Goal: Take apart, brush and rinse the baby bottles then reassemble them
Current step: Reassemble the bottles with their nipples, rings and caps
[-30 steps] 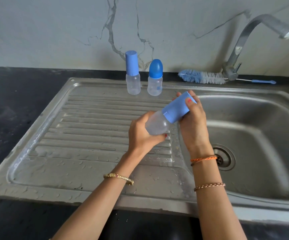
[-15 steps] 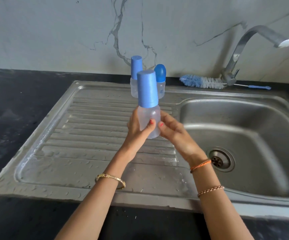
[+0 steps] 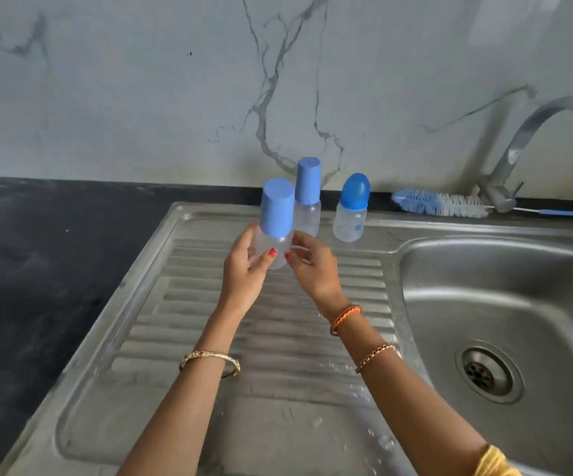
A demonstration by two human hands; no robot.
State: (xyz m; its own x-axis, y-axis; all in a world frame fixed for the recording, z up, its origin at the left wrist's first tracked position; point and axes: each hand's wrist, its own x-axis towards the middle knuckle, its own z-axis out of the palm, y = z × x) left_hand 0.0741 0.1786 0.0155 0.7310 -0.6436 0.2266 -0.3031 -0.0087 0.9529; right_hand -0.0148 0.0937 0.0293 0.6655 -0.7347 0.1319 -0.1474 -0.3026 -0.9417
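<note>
Held bottle: upright in my hands, long axis nearly vertical with a slight tilt, flat blue cap up, base down; above the far part of the drainboard, left of the basin.
Contents: clear body, nothing visible inside.
Left hand: fingers and thumb curled round the bottle's lower body.
Right hand: fingertips pinch the same bottle's lower right side.
Second bottle: stands upright at the back of the drainboard, just behind the held one, tall blue cap on.
Third bottle: upright, nearer the basin, domed blue cap on; looks empty.
Brush: lies flat behind the basin, bristles towards the bottles.
Basin contents: only the drain.
</note>
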